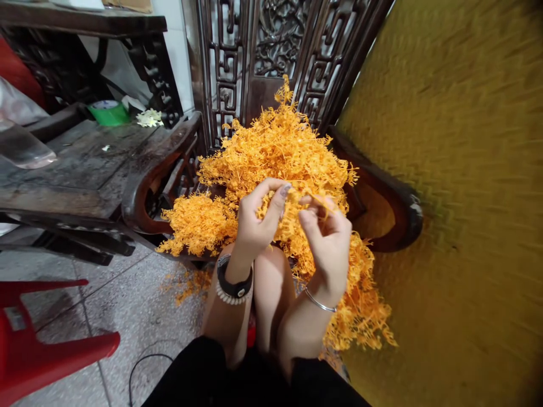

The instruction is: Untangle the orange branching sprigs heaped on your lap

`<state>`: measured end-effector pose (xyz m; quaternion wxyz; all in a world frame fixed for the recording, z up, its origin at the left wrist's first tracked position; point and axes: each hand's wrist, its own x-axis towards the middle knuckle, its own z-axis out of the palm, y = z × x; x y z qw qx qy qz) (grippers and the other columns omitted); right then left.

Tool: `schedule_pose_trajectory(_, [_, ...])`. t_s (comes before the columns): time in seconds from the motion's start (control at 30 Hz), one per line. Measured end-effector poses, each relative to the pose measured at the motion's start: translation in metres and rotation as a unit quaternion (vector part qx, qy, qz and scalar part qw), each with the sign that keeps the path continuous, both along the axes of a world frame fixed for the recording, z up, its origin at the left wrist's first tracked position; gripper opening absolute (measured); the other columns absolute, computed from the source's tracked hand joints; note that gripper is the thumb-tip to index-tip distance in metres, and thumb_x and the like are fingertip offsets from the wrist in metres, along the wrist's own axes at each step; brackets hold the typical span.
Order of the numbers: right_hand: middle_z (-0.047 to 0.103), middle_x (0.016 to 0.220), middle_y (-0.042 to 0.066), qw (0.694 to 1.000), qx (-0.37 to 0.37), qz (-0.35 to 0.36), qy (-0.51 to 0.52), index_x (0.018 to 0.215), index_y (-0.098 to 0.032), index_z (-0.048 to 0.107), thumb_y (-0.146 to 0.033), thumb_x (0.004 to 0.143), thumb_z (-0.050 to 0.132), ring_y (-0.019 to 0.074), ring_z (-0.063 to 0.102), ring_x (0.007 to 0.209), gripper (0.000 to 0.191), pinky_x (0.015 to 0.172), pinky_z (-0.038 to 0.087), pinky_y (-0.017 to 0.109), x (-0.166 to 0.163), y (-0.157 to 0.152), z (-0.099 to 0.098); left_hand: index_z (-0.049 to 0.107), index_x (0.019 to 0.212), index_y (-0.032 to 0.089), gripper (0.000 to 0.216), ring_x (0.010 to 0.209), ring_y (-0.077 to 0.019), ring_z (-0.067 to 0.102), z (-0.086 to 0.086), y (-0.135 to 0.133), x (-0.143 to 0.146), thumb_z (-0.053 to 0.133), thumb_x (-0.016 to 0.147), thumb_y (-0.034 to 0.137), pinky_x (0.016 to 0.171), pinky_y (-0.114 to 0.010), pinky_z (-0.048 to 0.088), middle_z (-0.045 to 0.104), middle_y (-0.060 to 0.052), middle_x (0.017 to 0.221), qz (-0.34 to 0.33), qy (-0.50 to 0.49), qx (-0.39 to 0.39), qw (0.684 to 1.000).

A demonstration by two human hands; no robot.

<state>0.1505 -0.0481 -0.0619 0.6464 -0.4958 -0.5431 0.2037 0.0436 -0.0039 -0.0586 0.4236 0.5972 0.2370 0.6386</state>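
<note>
The left hand (254,223), fingers curled, pinches into a heap of orange branching sprigs (275,152), while the right hand (326,243) grasps a thin sprig (316,200) between its fingertips, both just above the person's bare knees (271,277). The heap spreads from the lap across a dark carved wooden armchair (156,181) and up against its fretwork back (224,73), with loose bits (186,285) on the tile floor (127,322) (a black watch (233,282) circles the left wrist, a silver bangle (320,301) the right). A red plastic stool (34,339) stands at lower left.
</note>
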Motion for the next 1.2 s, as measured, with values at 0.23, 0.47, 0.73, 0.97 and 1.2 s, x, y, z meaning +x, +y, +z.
schedule_pose_trajectory(0.23, [0.037, 0.065, -0.004, 0.995, -0.016, -0.007, -0.098, 0.066, -0.018, 0.051, -0.024, 0.079, 0.060, 0.0086, 0.035, 0.063, 0.017, 0.058, 0.029, 0.025, -0.008, 0.002, -0.002, 0.057, 0.075, 0.018, 0.023, 0.062, -0.0103, 0.052, -0.002, 0.007, -0.006, 0.048, 0.087, 0.035, 0.058, -0.023, 0.040, 0.056, 0.001, 0.066, -0.002, 0.066, -0.014, 0.998])
schedule_pose_trajectory(0.47, [0.043, 0.066, -0.002, 0.998, -0.003, -0.049, -0.030, 0.067, -0.018, 0.053, -0.024, 0.078, 0.059, 0.0106, 0.039, 0.064, 0.013, 0.058, 0.030, 0.025, -0.014, 0.014, -0.014, 0.059, 0.087, 0.019, 0.029, 0.071, -0.0122, 0.055, -0.008, 0.013, -0.006, 0.073, 0.065, 0.032, 0.064, -0.024, 0.042, 0.063, -0.001, 0.084, -0.021, 0.151, -0.017, 0.988])
schedule_pose_trajectory(0.73, [0.036, 0.060, -0.004, 0.990, 0.001, -0.071, -0.122, 0.064, -0.018, 0.053, -0.027, 0.079, 0.058, 0.0088, 0.034, 0.058, 0.018, 0.057, 0.027, 0.025, -0.016, 0.017, -0.011, 0.056, 0.067, 0.017, 0.018, 0.065, -0.0093, 0.053, -0.012, 0.022, -0.003, 0.063, 0.077, 0.030, 0.066, -0.023, 0.043, 0.056, 0.002, 0.066, -0.022, 0.001, -0.041, 0.999])
schedule_pose_trajectory(0.97, [0.029, 0.053, -0.006, 0.995, -0.055, 0.076, -0.023, 0.057, -0.017, 0.047, -0.030, 0.078, 0.058, 0.0067, 0.027, 0.051, 0.027, 0.050, 0.025, 0.024, -0.024, 0.013, -0.007, 0.062, 0.070, 0.015, 0.019, 0.039, -0.0026, 0.034, -0.007, 0.017, -0.016, 0.069, 0.071, 0.034, 0.037, -0.017, 0.027, 0.046, 0.006, 0.051, -0.104, -0.086, -0.175, 0.975])
schedule_pose_trajectory(1.2, [0.032, 0.049, -0.005, 0.950, 0.007, 0.223, 0.219, 0.050, -0.020, 0.034, -0.040, 0.073, 0.056, 0.0083, 0.033, 0.047, 0.038, 0.050, 0.035, 0.025, -0.029, 0.011, -0.005, 0.036, 0.057, 0.017, 0.036, 0.035, -0.0016, 0.017, 0.013, 0.004, -0.021, 0.051, 0.087, 0.033, 0.030, -0.012, 0.020, 0.024, 0.008, 0.047, -0.224, -0.282, -0.253, 0.898])
